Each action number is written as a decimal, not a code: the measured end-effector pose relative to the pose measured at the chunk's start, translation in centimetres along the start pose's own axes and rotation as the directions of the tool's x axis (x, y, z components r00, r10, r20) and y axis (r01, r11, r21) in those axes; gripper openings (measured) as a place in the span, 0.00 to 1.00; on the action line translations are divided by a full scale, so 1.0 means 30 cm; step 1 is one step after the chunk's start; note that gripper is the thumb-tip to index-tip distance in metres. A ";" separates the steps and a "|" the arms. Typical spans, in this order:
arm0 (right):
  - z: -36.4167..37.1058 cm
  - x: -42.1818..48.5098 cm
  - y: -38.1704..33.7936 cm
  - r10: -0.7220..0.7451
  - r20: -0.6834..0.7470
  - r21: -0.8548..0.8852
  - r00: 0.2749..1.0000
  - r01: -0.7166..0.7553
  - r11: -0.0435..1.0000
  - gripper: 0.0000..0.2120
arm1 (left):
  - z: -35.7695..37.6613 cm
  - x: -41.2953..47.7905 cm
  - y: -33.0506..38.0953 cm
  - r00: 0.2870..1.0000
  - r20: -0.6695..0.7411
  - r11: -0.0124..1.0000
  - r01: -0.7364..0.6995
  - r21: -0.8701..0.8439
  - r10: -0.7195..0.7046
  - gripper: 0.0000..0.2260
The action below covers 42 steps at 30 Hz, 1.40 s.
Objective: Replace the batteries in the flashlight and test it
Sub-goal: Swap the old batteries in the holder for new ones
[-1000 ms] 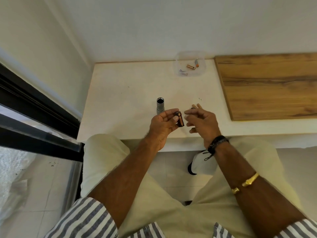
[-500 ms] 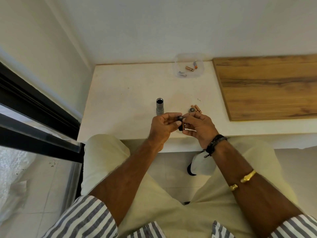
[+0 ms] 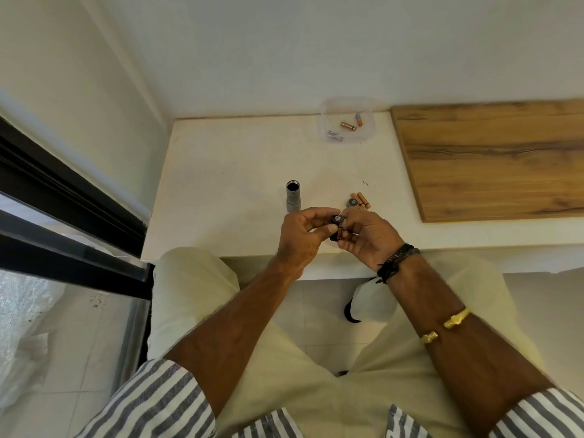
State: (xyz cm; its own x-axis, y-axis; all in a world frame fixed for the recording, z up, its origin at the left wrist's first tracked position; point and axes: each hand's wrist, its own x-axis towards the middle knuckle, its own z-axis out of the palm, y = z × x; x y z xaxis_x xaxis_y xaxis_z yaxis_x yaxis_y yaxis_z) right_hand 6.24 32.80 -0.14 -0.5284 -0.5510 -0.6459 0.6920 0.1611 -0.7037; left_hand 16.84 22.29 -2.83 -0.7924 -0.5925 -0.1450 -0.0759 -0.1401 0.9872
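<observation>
Seated at a white counter (image 3: 221, 184), you hold a small black battery holder (image 3: 337, 227) between both hands just above the counter's near edge. Your left hand (image 3: 300, 238) pinches the holder's left side, thumb tip pressed against it and fingers curled over the top. Your right hand (image 3: 366, 237) closes on the holder from the other side, fingertips meeting those of the left hand around its upper end, where a round metal contact faces the camera. A copper-coloured battery shows in the holder's side, between your thumbs.

Just beyond your left fingertips the grey flashlight body (image 3: 293, 196) stands upright on the counter, its open dark end facing up; whether it touches your knuckles cannot be told. Just beyond your right fingertips sits the round tail cap (image 3: 352, 202), and touching its far side lie loose copper batteries (image 3: 362, 199), side by side. Well beyond both hands, against the wall, a clear plastic container (image 3: 347, 121) holds two more batteries and a small pale item too small to identify. To the right of your right hand, apart from it, a wooden board (image 3: 493, 159) lies flat on the counter. A black cord bracelet (image 3: 396, 259) wraps your right wrist, and a gold bangle (image 3: 445, 325) sits further up that forearm.
</observation>
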 end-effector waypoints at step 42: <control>-0.200 0.234 -0.012 -0.614 -0.429 -0.644 0.663 0.252 0.723 0.06 | -0.003 0.058 -0.043 0.893 0.116 0.670 0.406 -0.622 -0.434 0.11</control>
State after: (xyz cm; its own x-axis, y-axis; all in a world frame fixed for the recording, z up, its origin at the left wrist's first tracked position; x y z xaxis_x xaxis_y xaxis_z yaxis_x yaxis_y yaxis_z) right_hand -0.67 33.80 -6.18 -0.9860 -0.1127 -0.1233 0.0502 0.5044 -0.8620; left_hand 15.61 21.37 -4.37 -0.7451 -0.3764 -0.5506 0.0035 -0.8277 0.5612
